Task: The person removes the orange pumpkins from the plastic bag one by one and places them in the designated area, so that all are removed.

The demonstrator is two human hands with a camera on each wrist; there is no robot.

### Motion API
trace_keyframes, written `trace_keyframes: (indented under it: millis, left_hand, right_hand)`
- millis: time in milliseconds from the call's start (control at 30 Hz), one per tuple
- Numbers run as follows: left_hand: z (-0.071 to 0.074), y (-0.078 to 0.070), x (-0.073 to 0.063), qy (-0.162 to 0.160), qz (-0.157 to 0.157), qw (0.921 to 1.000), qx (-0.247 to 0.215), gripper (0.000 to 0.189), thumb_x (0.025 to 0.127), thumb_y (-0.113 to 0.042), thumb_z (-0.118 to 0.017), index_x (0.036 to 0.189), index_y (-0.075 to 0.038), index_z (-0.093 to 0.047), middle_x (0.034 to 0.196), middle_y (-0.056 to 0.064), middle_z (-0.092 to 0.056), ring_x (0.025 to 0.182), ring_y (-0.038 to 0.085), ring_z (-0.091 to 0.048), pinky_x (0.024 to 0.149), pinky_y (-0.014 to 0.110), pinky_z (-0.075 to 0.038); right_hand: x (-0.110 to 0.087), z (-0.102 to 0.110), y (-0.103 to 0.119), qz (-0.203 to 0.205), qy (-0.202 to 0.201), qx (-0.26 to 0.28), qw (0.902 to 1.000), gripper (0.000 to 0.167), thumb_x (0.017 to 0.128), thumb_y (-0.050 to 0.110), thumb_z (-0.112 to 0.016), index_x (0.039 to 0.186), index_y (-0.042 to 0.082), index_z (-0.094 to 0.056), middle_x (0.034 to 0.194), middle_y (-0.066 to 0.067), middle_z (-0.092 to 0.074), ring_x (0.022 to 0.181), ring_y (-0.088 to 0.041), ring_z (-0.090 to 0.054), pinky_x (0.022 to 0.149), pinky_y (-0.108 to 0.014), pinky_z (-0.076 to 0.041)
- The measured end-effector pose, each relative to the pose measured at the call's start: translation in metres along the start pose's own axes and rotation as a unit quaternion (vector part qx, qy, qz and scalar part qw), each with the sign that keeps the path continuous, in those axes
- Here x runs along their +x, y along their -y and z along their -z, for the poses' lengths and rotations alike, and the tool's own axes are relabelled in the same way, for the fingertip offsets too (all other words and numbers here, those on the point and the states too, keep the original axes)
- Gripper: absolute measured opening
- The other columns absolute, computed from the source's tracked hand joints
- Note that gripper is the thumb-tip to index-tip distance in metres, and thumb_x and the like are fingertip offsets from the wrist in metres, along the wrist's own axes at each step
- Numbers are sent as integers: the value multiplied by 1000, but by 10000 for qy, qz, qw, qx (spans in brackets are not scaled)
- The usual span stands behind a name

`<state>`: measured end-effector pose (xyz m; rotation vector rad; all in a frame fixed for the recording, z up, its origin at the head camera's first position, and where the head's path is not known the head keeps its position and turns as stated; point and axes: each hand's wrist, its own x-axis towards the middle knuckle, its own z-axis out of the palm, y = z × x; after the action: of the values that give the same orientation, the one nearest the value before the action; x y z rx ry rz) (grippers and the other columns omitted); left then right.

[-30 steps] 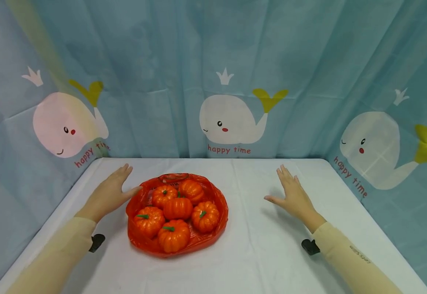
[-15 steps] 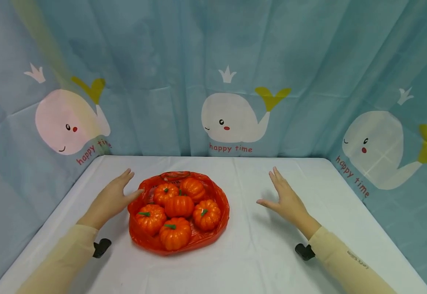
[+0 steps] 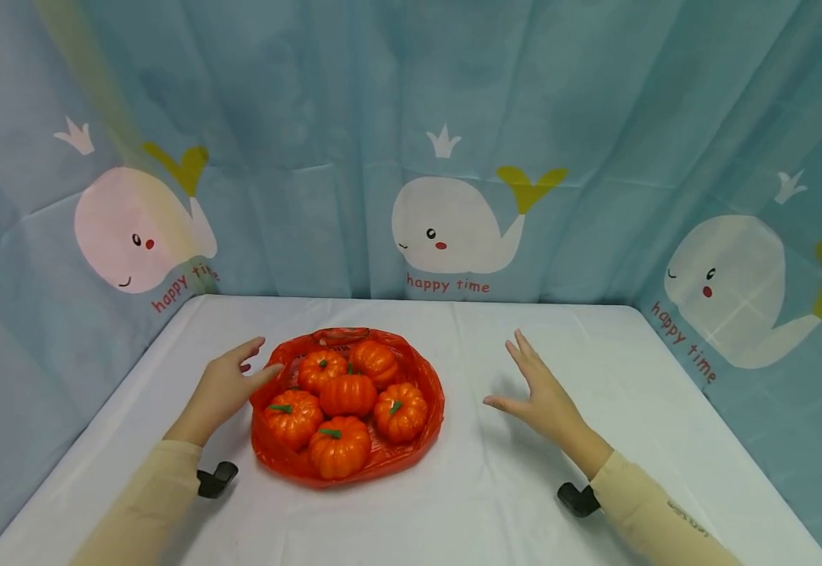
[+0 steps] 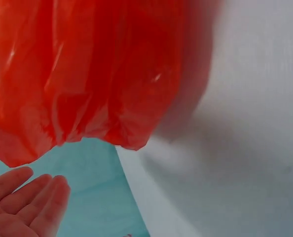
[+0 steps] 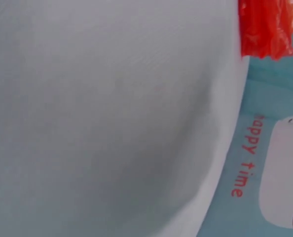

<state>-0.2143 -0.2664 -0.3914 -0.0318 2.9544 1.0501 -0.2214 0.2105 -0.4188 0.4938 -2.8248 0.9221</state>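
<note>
Both hands (image 3: 220, 391) (image 3: 548, 402) flank bag (image 3: 383, 453), left perhaps touching rim (image 3: 428, 371).

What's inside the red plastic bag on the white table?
Six orange pumpkins are visible inside the open red plastic bag, with green stems showing on most. Anything directly beneath the pumpkins is covered and cannot be seen.

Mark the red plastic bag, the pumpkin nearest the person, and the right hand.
Red plastic bag (image 4: 87, 69): left wrist view, on its creased outer side.
Pumpkin nearest the person (image 3: 341, 456): head view, on its ribbed orange body below the green stem.
Right hand (image 3: 548, 399): head view, on the middle of the hand.
</note>
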Motion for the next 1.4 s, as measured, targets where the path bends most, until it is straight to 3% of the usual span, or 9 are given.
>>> trace_keyframes:
  millis: [167,400,700,967,1167,1400]
  left_hand:
    - [-4,2,0,-63,128,9996,-239,82,94,-51,-62,152,0,-34,148,32,-44,130,50,-49,103,56,-48]
    - [-8,1,-2,-37,548,9944,-907,81,95,-52,-59,153,-2,-33,152,28,-40,139,46,-42,110,57,-42]
    - [-12,1,-4,30,793,9893,-1223,82,96,-53,-57,155,-5,-30,155,25,-37,144,43,-33,113,58,-38]
    - [-18,5,-4,10,891,9854,-1448,78,96,-52,-56,154,-6,-33,156,23,-38,145,40,-32,117,58,-34]
    - [-22,6,-4,-5,1007,9790,-1772,74,97,-51,-57,153,-7,-37,155,22,-39,145,38,-32,118,56,-32]
    - [-25,8,-5,-127,1044,9762,-1897,70,98,-48,-56,151,-5,-40,153,23,-41,142,38,-34,118,56,-33]
  right_hand:
    - [0,-4,7,149,-133,189,9996,101,79,50,-79,158,13,-28,168,-8,-15,152,-38,-23,115,-64,-31]
    - [-1,-11,18,118,29,654,9978,99,79,50,-80,157,16,-30,168,1,-15,152,-35,-25,115,-63,-33]
    - [-2,-19,34,218,-81,941,9953,93,78,44,-82,154,16,-37,165,-4,-26,150,-34,-30,112,-62,-37]
    - [-3,-27,47,560,-271,1076,9922,84,77,37,-85,149,14,-47,156,-8,-44,143,-32,-42,110,-57,-43]
    - [-3,-31,58,739,-161,1325,9883,79,76,32,-87,143,10,-52,148,-12,-53,135,-33,-52,106,-51,-48]
    - [0,-39,69,650,122,1830,9809,73,77,31,-86,140,13,-55,142,-9,-57,129,-34,-56,105,-48,-48]
